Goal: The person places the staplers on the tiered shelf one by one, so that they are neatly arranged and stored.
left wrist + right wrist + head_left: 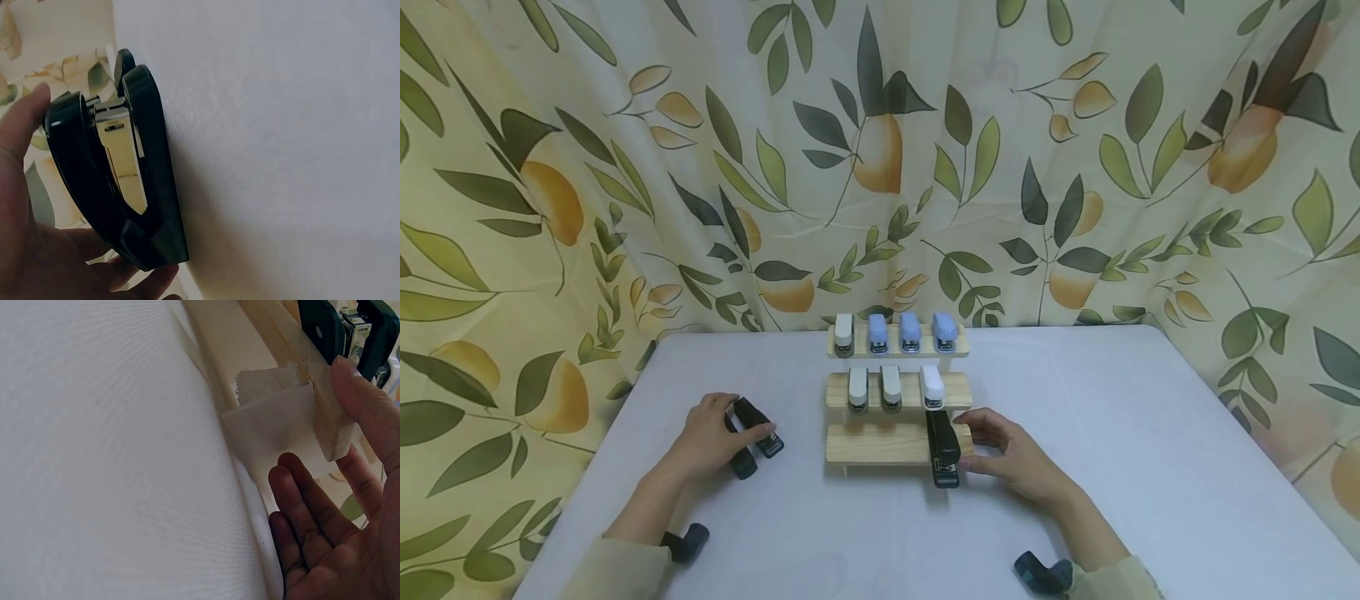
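Observation:
Two black staplers lie side by side on the left of the table. My left hand reaches over them, its thumb across the farther stapler and its fingers at the hinge end. The nearer stapler is partly covered by that hand. In the left wrist view a black stapler sits between thumb and fingers. Another black stapler rests on the right end of the lowest shelf, its nose past the front edge. My right hand spans that shelf's end, thumb in front and close beside the stapler, fingers loosely extended.
A three-step wooden rack stands mid-table. Its middle step carries grey staplers and a white stapler; the top step holds a whitish stapler and blue staplers. A patterned curtain hangs behind the white table.

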A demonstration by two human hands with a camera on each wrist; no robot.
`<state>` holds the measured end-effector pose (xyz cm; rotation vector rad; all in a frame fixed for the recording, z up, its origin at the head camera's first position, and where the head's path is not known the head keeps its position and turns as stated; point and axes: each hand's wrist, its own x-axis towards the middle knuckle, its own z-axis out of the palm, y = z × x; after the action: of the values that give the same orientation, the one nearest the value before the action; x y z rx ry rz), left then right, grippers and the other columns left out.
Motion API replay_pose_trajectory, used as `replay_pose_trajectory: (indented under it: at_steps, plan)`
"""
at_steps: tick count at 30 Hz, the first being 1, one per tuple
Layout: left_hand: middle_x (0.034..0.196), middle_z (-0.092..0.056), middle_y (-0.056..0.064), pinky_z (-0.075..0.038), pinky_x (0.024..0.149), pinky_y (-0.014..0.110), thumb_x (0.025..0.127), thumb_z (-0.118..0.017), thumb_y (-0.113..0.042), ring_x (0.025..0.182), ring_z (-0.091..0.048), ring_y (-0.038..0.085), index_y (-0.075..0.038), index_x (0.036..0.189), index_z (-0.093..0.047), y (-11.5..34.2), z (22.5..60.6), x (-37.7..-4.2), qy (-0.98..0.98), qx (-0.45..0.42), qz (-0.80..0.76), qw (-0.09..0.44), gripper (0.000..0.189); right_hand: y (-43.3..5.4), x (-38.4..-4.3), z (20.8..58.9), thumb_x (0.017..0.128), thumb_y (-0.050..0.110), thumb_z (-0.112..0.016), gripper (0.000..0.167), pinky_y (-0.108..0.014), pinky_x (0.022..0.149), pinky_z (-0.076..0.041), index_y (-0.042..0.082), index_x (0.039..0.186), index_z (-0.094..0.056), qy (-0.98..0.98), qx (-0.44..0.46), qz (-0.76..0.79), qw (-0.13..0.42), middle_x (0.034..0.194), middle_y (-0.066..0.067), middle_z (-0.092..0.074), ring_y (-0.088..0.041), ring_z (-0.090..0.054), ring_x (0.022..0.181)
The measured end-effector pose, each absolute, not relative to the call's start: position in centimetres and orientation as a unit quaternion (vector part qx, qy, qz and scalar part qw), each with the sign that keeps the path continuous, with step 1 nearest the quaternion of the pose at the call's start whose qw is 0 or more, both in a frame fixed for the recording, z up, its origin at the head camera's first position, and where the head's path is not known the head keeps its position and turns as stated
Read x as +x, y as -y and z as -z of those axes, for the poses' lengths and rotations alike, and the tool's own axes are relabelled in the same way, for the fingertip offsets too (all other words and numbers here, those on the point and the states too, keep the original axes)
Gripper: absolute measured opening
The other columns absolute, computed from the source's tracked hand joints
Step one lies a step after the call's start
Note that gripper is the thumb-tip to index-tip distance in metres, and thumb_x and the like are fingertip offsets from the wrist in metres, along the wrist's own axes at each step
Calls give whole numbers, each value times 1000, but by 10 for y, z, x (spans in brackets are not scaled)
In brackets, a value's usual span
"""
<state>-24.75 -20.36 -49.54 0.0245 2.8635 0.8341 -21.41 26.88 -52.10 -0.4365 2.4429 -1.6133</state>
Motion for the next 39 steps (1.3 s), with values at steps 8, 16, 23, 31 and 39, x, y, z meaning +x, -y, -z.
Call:
replay_pose_trajectory:
  at_steps: [8,16,23,31,39]
  plan:
    - [158,-32,34,-37,112,71,82,-70,-76,145,-32,55,5,154,-36,207,494,-254,-956,9,-276,102,113,-269,-214,519,85,24,-86,57,-33,109,-49,16,135,-60,-820,-148,545,92,140,-10,-61,-33,-59,129]
    - [156,-35,35,-38,110,70,80,-74,-73,143,-32,54,8,152,-37,206,489,-254,-954,8,-283,104,114,-270,-214,520,85,22,-86,55,-28,104,-50,17,134,-60,-820,-153,545,84,139,-10,-61,-27,-62,122]
    - [152,-39,34,-41,108,68,78,-77,-72,139,-36,51,8,150,-37,204,488,-255,-952,2,-288,101,115,-271,-213,520,85,22,-86,55,-26,104,-50,17,134,-60,-820,-155,545,80,140,-10,-60,-25,-62,122]
    - [149,-42,32,-45,103,65,76,-78,-74,133,-43,47,7,150,-37,206,493,-255,-948,-12,-302,96,117,-270,-213,520,86,21,-86,55,-27,104,-50,16,134,-61,-818,-160,546,78,139,-10,-61,-23,-64,121]
    - [149,-43,32,-45,107,65,76,-76,-76,134,-47,46,7,150,-37,206,498,-255,-946,-20,-314,84,119,-270,-214,522,85,22,-86,55,-26,104,-50,16,133,-61,-819,-156,545,84,138,-10,-62,-26,-63,122]
